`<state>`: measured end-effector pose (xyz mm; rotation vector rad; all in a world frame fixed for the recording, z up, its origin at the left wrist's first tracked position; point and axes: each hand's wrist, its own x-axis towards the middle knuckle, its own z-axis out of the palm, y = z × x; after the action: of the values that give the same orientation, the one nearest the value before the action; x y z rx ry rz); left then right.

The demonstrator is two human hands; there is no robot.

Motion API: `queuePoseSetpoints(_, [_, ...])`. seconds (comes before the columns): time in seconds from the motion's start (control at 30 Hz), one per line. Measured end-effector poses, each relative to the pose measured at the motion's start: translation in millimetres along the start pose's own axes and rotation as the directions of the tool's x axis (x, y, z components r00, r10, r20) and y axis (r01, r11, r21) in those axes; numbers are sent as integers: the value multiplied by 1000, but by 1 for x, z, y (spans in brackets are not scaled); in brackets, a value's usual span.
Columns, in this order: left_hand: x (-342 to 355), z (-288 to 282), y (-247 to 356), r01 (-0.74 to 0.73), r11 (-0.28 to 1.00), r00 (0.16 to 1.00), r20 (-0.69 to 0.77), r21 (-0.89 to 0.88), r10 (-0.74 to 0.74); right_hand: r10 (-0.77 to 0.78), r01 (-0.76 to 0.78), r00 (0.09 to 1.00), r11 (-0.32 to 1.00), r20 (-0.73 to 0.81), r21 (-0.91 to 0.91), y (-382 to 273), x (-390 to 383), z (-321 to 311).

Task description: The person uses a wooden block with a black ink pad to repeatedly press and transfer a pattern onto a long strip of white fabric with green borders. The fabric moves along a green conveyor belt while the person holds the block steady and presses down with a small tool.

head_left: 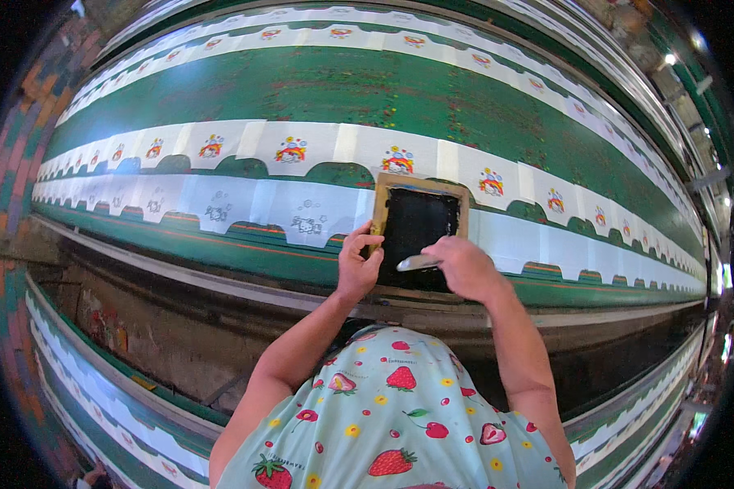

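- The long green bench [318,81] runs crosswise to the person, reaching well past the frame on both sides and beyond its far end.
- A strip of white cloth with coloured pictures [289,151] lies just past the frame's far end, its length running left and right.
- A nearer strip of white cloth [257,204] passes along the frame's left and right sides; to the left it bears grey line drawings, while just to the right it looks plain.
- The wooden frame [380,205] lies flat on the bench in front of the person, its longer axis pointing away from the body and its dark panel [422,220] facing up. It lies between the two hands, with both in contact or close above it.
- The right hand [466,270] is over the frame's near right part, its fingers closed around the end of the scraper.
- The left hand [359,261] is at the frame's left side; its fingers curl over that bar, thumb and forefinger slightly parted. How hard they press cannot be told.
- The pale scraper [417,262] sits over the near half of the frame's panel, its long axis crosswise, tip pointing toward the frame's left bar and slightly toward the person.
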<state>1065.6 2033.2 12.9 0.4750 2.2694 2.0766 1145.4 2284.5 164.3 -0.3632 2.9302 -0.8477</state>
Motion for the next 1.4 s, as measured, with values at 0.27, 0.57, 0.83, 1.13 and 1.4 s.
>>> queuePoseSetpoints(0.27, [5, -2, 0, 81, 994, 996, 32, -76, -79, 65, -91, 969, 990, -237, -103, 46, 77, -10])
queuePoseSetpoints(0.57, [6, 2, -5, 126, 985, 992, 26, -117, -124, 74, -103, 986, 976, -152, -190, 0, 26, 28])
queuePoseSetpoints(0.83, [5, -2, 6, 19, 1000, 1000, 16, 11, -19, 49, -84, 985, 974, -168, -210, -54, -26, 50])
queuePoseSetpoints(1.13, [7, -1, 13, -107, 964, 994, 62, 245, 95, 169, -159, 936, 986, -309, 58, -48, -70, 59])
queuePoseSetpoints(1.4, [-1, 35, 33, -172, 978, 984, 62, 119, 166, 533, -349, 684, 839, -498, 418, 5, -137, 73])
